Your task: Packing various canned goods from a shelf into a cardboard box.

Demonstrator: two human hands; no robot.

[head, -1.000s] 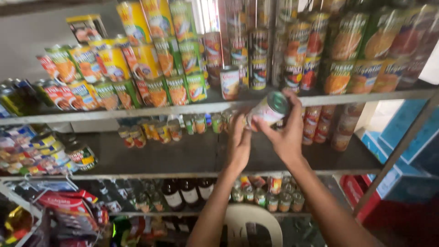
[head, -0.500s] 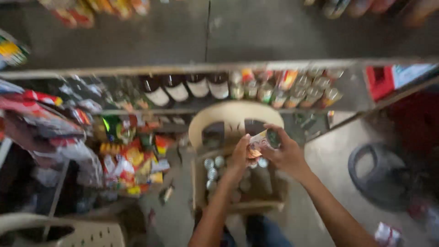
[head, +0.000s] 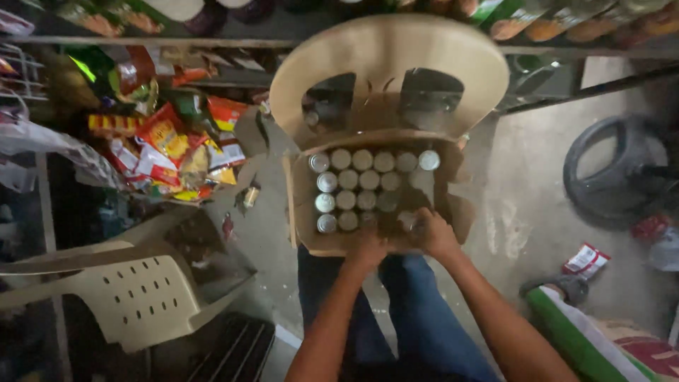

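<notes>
1. Right hand: reaches into the near right corner of the box, fingers curled down over a can. The can appears gripped from above, though blur hides whether the fingers fully close on it.
2. Left hand: rests at the near edge of the box, fingers bent over the rim or onto the nearest cans. The frame does not show whether it pinches anything, so its state cannot be told.
3. Cans: small, upright, packed in close rows with pale round lids up. They fill the left and middle of the box; the right side shows darker gaps.
4. Handling, as a judgement: each can is rigid metal, fairly heavy for its size, with a smooth and likely slippery wall. Because neighbours touch, the lid rim is the only free hold; the fingertips should hook the rim and lift straight up. Dents are the main risk from a drop.
5. Box: open brown cardboard, flaps out, set on the seat of a tan plastic chair just ahead of the person's knees. Soft walls may sag under load.
6. Surroundings: snack packets hang at left; a second chair lies tipped at lower left; a tyre lies on the floor at right.
</notes>
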